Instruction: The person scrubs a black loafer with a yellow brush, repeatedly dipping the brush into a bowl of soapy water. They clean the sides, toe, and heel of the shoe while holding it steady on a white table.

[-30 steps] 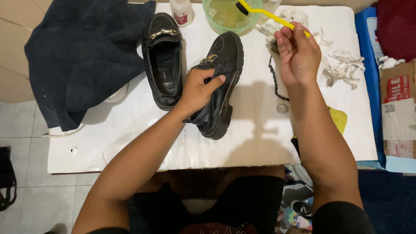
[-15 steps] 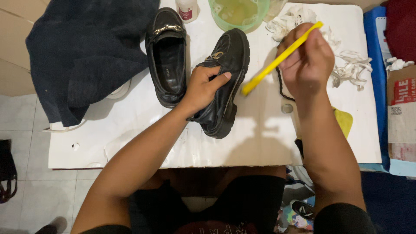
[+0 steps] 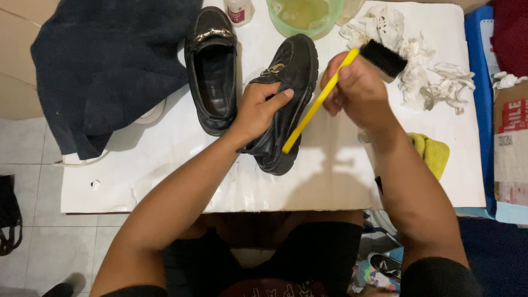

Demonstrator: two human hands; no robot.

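While a white table fills most of the head view, a dark blue cloth sprawls over its far left corner and hangs past the edge. Next in size come two black loafers with metal buckles: one loafer lies flat with its opening up, just beside the cloth, and the other, the held loafer, is tipped on its side near the middle of the table, just right of the first one. A heap of crumpled white tissues lies toward the far right corner, and a pale green bowl with yellowish liquid stands at the far edge, cut off by the frame, with a small white bottle to its left. A yellow rag sits near the right edge, partly hidden behind the right forearm. The left hand grips the tilted loafer around its middle, fingers curled over the upper and thumb stretched along it toward the buckle. The right hand is closed in a fist around a yellow-handled brush, fingers pressed together; its handle slants down across the loafer's sole side, and the black bristle head points away toward the tissues.
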